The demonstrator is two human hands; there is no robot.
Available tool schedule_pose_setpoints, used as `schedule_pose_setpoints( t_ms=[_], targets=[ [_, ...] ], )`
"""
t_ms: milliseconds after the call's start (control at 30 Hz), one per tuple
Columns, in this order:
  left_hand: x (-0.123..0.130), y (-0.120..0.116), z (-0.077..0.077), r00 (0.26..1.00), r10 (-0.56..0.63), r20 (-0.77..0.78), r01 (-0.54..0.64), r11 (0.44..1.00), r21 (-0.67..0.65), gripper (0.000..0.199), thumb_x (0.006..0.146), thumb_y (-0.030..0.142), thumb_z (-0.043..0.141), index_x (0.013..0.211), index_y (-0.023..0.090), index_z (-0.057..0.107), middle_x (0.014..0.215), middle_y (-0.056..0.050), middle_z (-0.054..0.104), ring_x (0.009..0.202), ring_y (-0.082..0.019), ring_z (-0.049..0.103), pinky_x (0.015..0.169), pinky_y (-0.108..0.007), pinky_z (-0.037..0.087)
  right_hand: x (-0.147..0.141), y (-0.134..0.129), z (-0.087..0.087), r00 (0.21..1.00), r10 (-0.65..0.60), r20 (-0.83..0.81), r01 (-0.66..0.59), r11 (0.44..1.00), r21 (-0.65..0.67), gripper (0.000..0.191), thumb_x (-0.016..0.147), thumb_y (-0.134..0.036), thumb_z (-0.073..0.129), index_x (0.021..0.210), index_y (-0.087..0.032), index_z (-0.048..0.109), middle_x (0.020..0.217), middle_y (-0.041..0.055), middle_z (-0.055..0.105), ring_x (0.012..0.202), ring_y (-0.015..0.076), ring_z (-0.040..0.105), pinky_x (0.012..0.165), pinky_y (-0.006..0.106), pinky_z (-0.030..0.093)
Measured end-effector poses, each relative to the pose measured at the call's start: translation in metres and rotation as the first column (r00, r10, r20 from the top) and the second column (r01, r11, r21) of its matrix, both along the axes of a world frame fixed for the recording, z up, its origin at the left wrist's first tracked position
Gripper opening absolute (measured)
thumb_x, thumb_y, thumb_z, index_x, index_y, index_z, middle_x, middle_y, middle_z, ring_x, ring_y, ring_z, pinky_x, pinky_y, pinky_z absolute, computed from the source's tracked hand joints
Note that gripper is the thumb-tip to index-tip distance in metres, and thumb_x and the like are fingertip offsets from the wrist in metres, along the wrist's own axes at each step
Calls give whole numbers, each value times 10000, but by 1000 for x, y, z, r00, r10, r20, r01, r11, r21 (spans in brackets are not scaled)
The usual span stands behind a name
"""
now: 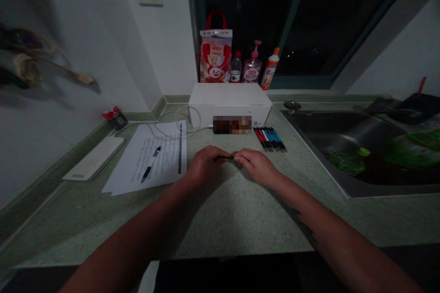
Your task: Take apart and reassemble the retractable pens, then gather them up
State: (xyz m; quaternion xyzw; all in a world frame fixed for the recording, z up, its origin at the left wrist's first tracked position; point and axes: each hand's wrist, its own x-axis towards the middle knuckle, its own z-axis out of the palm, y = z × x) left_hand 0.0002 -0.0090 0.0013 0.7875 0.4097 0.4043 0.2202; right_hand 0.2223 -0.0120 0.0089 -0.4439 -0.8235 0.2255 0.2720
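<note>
left grip [206, 165] and right grip [257, 167] closed | I pinch slim black piece [223, 157] from both ends to steady it | in front of white box [229, 100]

A row of pens [270, 139] is laid before a white box [228, 98]; a black pen [150, 164] is left on a printed sheet [144, 165].

A speckled green countertop [237, 219] carries everything here, with a white box [229, 103] at its back edge. Against the box's front lies a blurred oblong thing [232, 124], with a row of pens [270, 138] just right of it. Left of the box are sheets of paper [165, 165], a white cable [172, 123] and a white board [93, 159], and farther left, a small red packet [115, 118]. A steel sink [343, 146] is set into the counter right of the box.
</note>
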Motion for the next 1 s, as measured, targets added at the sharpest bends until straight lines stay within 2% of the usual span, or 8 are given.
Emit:
schedule_pose_setpoints(
  t_ms=[133, 200, 300, 433, 600, 800, 900, 1000],
  targets=[
    [0, 1, -4, 1000, 22, -11, -22, 1000, -10, 175, 859, 119, 704, 950, 231, 801, 876, -46, 778, 815, -198, 698, 771, -349, 556, 0, 1, -1, 998, -42, -53, 41, 999, -14, 174, 918, -331, 694, 1039, -205, 683, 912, 32, 731, 802, 187, 658, 718, 290, 466],
    [0, 1, -5, 1000, 19, -15, -19, 1000, -10, 166, 856, 123, 709, 948, 224, 803, 879, -47, 778, 812, -198, 698, 774, -350, 558, 0, 1, -1, 998, -35, -51, 34, 999, -23, 125, 946, -319, 654, 979, -202, 687, 871, 28, 731, 777, 182, 654, 712, 289, 463],
    [-1, 1, -5, 999, 27, -25, -28, 999, -22, 159, 866, 147, 705, 955, 234, 804, 887, -42, 781, 827, -201, 701, 792, -360, 564, -1, 1, -1, 1000, 0, -11, 0, 1000, -19, 198, 1002, -288, 547, 930, -205, 712, 853, 39, 734, 790, 184, 658, 738, 302, 466],
    [0, 1, -2, 999, 34, -7, -34, 999, -42, 165, 861, 142, 708, 950, 244, 803, 875, -43, 778, 825, -205, 702, 790, -367, 566, -2, 0, -1, 998, -39, -58, 37, 999, -25, 156, 931, -319, 668, 1035, -205, 693, 886, 35, 735, 781, 185, 659, 713, 294, 469],
    [1, 0, -1, 1000, 18, 19, -17, 998, -62, 120, 866, 176, 712, 918, 240, 799, 873, -46, 777, 818, -206, 702, 798, -373, 572, -1, 0, 1, 1000, -15, -25, 15, 999, -28, 209, 1000, -280, 535, 904, -211, 708, 820, 28, 735, 751, 179, 657, 707, 293, 465],
    [4, -1, 0, 987, 99, 127, -73, 978, -196, 207, 826, 239, 765, 1031, 217, 743, 905, -34, 785, 779, -189, 714, 724, -317, 576, 1, 2, 3, 998, -66, -14, 67, 998, 23, 166, 991, -303, 593, 977, -219, 735, 891, 39, 744, 806, 192, 669, 732, 303, 474],
    [3, -2, 4, 988, 97, 124, -67, 972, -223, 85, 878, 293, 719, 904, 215, 742, 845, -35, 783, 755, -191, 714, 716, -321, 571, 1, 2, 3, 997, -74, 5, 74, 996, 49, 134, 980, -297, 627, 964, -219, 735, 910, 45, 738, 829, 195, 667, 748, 312, 477],
    [3, -1, 5, 988, 93, 125, -62, 971, -232, 92, 884, 292, 701, 843, 220, 741, 813, -34, 782, 737, -191, 709, 705, -324, 565, 2, 2, 3, 998, -65, 8, 65, 996, 66, 119, 977, -299, 639, 962, -227, 732, 924, 44, 731, 846, 195, 666, 756, 319, 483]
  ],
)
